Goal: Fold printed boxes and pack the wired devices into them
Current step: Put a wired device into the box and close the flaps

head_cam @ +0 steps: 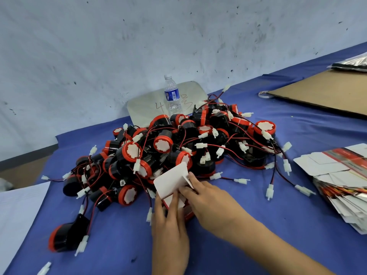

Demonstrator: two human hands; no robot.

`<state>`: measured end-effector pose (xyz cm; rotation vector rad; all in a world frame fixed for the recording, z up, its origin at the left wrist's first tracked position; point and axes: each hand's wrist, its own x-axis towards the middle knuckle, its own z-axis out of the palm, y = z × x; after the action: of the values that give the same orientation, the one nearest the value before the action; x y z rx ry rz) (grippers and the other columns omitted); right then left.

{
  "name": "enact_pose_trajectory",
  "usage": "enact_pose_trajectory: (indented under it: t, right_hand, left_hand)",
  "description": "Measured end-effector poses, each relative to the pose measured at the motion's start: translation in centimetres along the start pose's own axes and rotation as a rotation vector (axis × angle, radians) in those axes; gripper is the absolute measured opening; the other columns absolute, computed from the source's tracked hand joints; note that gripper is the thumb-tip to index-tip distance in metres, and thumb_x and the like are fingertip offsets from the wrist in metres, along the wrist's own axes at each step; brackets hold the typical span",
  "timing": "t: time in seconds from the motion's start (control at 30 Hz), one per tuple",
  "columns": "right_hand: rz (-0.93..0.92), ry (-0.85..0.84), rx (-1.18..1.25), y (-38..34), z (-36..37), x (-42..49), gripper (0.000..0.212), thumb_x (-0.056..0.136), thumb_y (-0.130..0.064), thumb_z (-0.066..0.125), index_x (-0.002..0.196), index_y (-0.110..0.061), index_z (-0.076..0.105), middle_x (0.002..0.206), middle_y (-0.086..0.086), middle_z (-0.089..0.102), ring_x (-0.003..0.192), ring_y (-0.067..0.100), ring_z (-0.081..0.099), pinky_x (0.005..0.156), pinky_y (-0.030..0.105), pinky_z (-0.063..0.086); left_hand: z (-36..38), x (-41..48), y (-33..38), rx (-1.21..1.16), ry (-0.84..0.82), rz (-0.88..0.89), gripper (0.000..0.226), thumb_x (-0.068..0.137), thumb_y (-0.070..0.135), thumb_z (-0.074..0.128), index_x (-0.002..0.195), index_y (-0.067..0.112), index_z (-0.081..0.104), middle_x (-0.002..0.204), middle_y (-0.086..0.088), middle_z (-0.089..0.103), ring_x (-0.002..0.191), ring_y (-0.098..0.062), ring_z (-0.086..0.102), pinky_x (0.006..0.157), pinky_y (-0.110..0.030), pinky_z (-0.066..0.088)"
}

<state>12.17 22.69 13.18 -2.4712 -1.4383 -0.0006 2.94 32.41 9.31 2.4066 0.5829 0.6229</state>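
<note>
Blue-covered worktop (119, 245) stands against a scuffed pale wall (178, 36) and carries a heap of black-and-red wired devices (178, 139), with flat printed boxes (341, 175) stacked at right. At the heap's near edge, left hand (170, 221) grips a half-folded box (170, 181) while right hand (210, 197) pinches its white flap.

Packing workshop, heaped wired devices (162, 144), flat boxes (337, 176)
</note>
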Motion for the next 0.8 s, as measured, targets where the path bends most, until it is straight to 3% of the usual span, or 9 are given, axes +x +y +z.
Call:
enact_pose_trajectory:
  t: [0.1,0.2,0.33,0.4,0.43,0.5,0.63,0.7,0.8]
  right_hand:
    - [0.058,-0.037,-0.084,-1.6,0.7,-0.1,0.056,0.1,-0.009,0.028,0.152,-0.006,0.008,0.158,0.025,-0.009,0.136,0.033,0.027,0.108,0.042,0.026]
    - [0.083,-0.055,-0.132,-2.8,1.2,-0.3,0.058,0.103,-0.013,0.025,0.152,-0.006,-0.005,0.157,0.027,-0.008,0.144,0.038,0.011,0.116,0.046,0.012]
    - [0.08,-0.032,-0.085,-3.1,1.2,-0.3,0.068,0.101,-0.013,0.027,0.151,-0.018,-0.018,0.158,0.026,-0.002,0.148,0.033,-0.003,0.119,0.04,-0.003]
    - [0.085,-0.025,-0.085,-2.9,1.2,-0.1,0.062,0.101,-0.014,0.03,0.153,-0.008,-0.003,0.159,0.021,0.005,0.149,0.03,0.001,0.12,0.038,0.002]
    - [0.08,-0.013,-0.064,-2.7,1.2,0.0,0.057,0.1,-0.014,0.033,0.152,-0.005,0.01,0.159,0.018,0.012,0.148,0.029,0.007,0.12,0.037,0.007]
    - [0.051,0.067,0.049,-2.0,0.9,0.1,0.044,0.097,-0.012,0.038,0.14,-0.008,0.041,0.149,0.009,0.036,0.139,0.026,0.025,0.114,0.031,0.024]
    - [0.045,0.195,0.327,-0.1,0.1,0.4,0.031,0.091,-0.003,0.046,0.11,-0.011,0.07,0.118,-0.004,0.056,0.109,0.015,0.042,0.087,0.014,0.034]
    - [0.059,0.203,0.384,0.5,-0.1,0.6,0.02,0.088,-0.003,0.052,0.098,-0.007,0.069,0.106,-0.002,0.057,0.101,0.017,0.045,0.083,0.021,0.039]
    - [0.076,0.228,0.495,0.8,-0.5,0.7,0.011,0.08,-0.002,0.06,0.082,-0.012,0.055,0.09,-0.001,0.053,0.087,0.019,0.05,0.078,0.031,0.045]
  left_hand:
    - [0.4,0.0,-0.4,-0.027,0.028,0.057,0.059,0.1,0.012,0.046,0.143,0.037,0.014,0.161,0.0,-0.005,0.146,-0.008,0.008,0.107,-0.013,0.027]
    - [0.9,0.0,-0.4,0.004,-0.03,0.062,0.065,0.098,0.011,0.052,0.142,0.033,0.01,0.159,0.0,-0.014,0.137,0.006,-0.012,0.085,0.012,0.007]
    - [0.7,-0.1,-1.0,-0.08,0.087,0.109,0.063,0.093,-0.001,0.051,0.147,0.017,0.023,0.158,0.006,0.004,0.142,0.008,0.003,0.098,0.007,0.005]
    - [0.7,0.1,-0.5,-0.131,0.227,0.104,0.051,0.092,0.0,0.052,0.137,0.023,0.053,0.154,0.007,0.026,0.133,0.017,0.025,0.102,-0.003,0.029]
    - [0.6,0.4,-0.1,-0.175,0.267,0.039,0.048,0.09,0.001,0.056,0.122,0.037,0.065,0.146,0.011,0.041,0.123,0.012,0.045,0.09,-0.01,0.046]
    - [0.8,0.3,0.4,-0.225,0.329,-0.07,0.046,0.087,0.001,0.063,0.104,0.044,0.063,0.123,0.009,0.057,0.095,0.008,0.063,0.064,-0.014,0.053]
    - [0.7,-0.3,-0.2,0.158,0.417,0.296,0.04,0.076,-0.013,0.073,0.109,0.009,0.072,0.109,-0.013,0.061,0.094,-0.021,0.059,0.075,-0.028,0.053]
    - [0.9,-0.3,-0.5,0.14,0.33,0.318,0.041,0.072,-0.019,0.071,0.109,0.0,0.071,0.106,-0.015,0.063,0.096,-0.013,0.053,0.081,-0.019,0.048]
    - [0.4,-0.2,-0.2,0.089,0.27,0.292,0.042,0.073,-0.017,0.072,0.11,0.003,0.072,0.109,-0.01,0.065,0.1,-0.009,0.049,0.086,-0.016,0.04]
